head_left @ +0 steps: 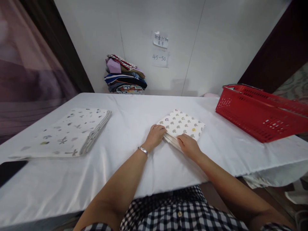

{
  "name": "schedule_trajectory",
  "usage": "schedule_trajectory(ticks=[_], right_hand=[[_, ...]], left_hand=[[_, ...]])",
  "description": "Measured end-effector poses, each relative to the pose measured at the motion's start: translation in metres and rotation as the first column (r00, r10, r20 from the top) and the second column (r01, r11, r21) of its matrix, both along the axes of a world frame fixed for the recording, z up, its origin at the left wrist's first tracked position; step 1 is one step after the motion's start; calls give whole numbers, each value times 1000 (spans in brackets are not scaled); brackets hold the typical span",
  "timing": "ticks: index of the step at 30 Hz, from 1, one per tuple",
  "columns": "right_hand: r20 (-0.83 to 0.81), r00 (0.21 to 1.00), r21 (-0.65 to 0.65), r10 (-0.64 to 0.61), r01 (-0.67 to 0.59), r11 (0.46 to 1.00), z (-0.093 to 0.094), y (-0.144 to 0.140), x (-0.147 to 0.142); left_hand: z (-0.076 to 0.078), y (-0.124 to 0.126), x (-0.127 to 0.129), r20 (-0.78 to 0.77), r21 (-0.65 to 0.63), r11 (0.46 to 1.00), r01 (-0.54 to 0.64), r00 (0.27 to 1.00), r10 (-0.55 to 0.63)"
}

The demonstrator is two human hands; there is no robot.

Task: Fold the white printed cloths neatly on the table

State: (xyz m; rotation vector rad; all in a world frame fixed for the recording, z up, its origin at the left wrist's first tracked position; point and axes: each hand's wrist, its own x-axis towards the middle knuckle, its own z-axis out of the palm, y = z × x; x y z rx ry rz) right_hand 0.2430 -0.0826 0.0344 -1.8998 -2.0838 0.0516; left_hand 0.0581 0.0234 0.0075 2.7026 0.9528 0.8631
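A folded white cloth (179, 123) with grey apple-like prints and a few coloured ones lies at an angle in the middle of the table. Its near side shows several stacked layers. My left hand (156, 133), a silver bracelet at the wrist, is closed on the cloth's left corner. At the near right corner, my right hand (189, 146) grips the layered edge, fingers curled on top. Both thumbs are mostly hidden.
On the left lies a larger folded cloth (69, 133) with plant prints, a black flat object (11, 170) beside it. A red plastic basket (260, 115) stands at right. Stacked folded fabrics (126, 77) sit at the back by the wall. White cloth covers the table (115, 173).
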Motion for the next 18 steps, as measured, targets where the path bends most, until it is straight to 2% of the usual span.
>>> schedule_trajectory(ticks=[3,9,13,18], right_hand=[[9,1000,-2,11,-11,1000,0,0,0],[34,999,-11,16,-16,1000,2,-2,-1],[52,999,-31,9,-8,999,3,-2,-1],[54,999,-36,7,-5,999,5,-1,-1]], left_hand=[[2,-2,1,3,-15,1000,-9,1000,9],[8,-12,4,114,15,1000,-6,993,4],[7,-16,7,55,48,997,64,996,-67],[3,-15,9,35,103,993,53,998,-57]])
